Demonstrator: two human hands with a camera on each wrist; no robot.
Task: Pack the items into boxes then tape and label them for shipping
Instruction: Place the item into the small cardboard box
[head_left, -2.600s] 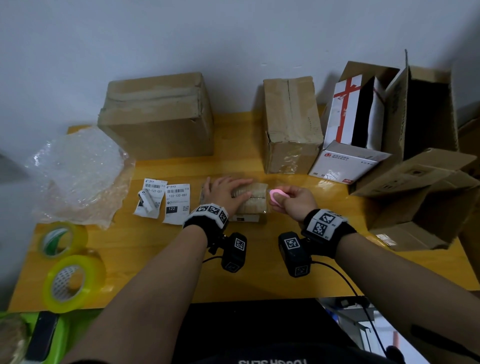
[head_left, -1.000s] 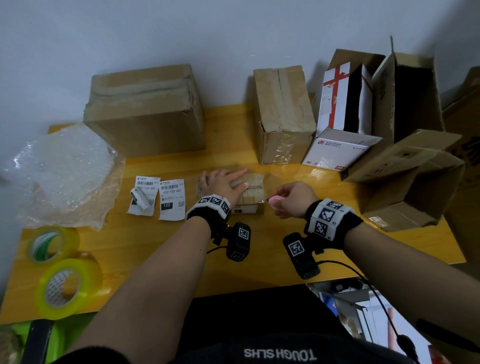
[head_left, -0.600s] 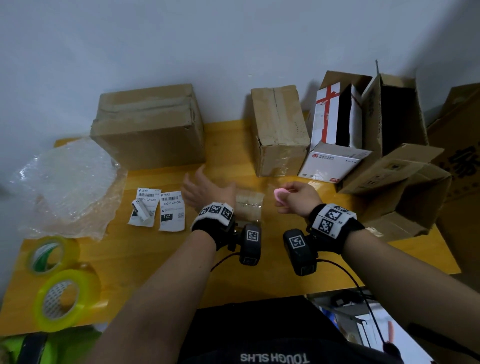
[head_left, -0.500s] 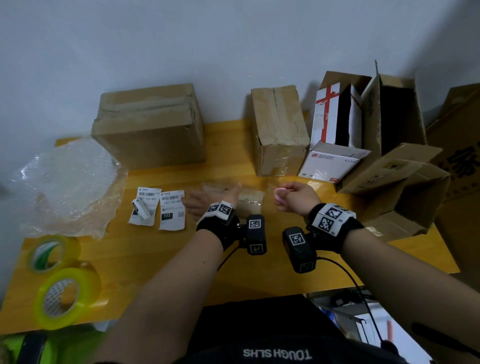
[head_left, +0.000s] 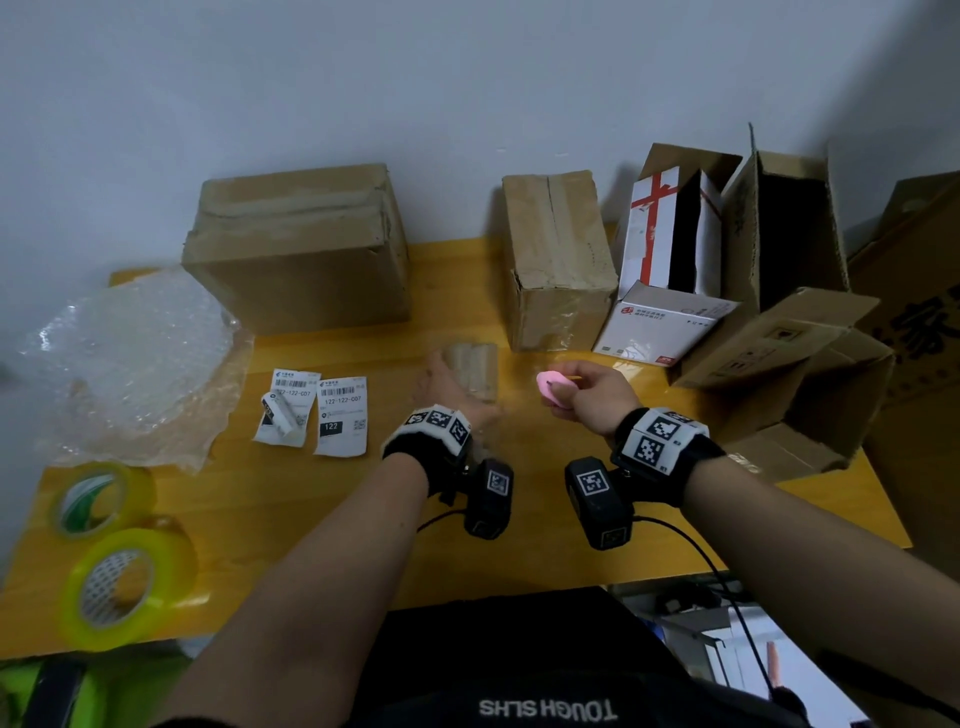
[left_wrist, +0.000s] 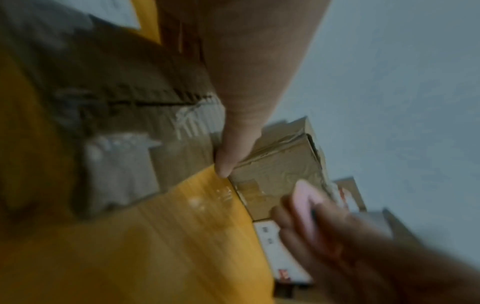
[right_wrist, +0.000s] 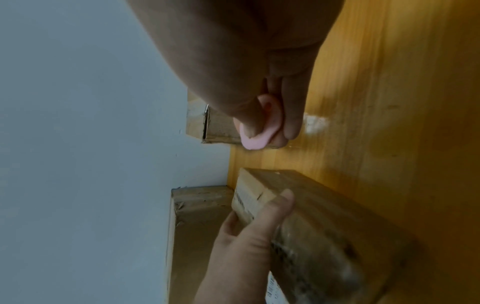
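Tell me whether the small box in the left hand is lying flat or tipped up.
Tipped up. The left hand grips the small box by its edge, raised off the table.

The small box (head_left: 471, 370) gripped in the left hand (head_left: 441, 387) is brown corrugated cardboard, matt, with a glossy film of clear tape over it and a white paper label (right_wrist: 271, 288) below the thumb; the cutter (head_left: 551, 387) pinched in the right hand's fingers (right_wrist: 293, 111) is smooth pink plastic, faintly shiny; beneath both hands the table (head_left: 311, 509) is yellow varnished wood, grain showing, with bright glare beside the fingertips; beyond the fingers the sealed box (head_left: 558, 260) is creased matt cardboard with wrinkled shiny tape; far left of the left hand, bubble wrap (head_left: 130, 364) is clear, crinkled plastic and the tape rolls (head_left: 122, 587) glossy yellow-green; the labels (head_left: 340, 415) are matt white paper.
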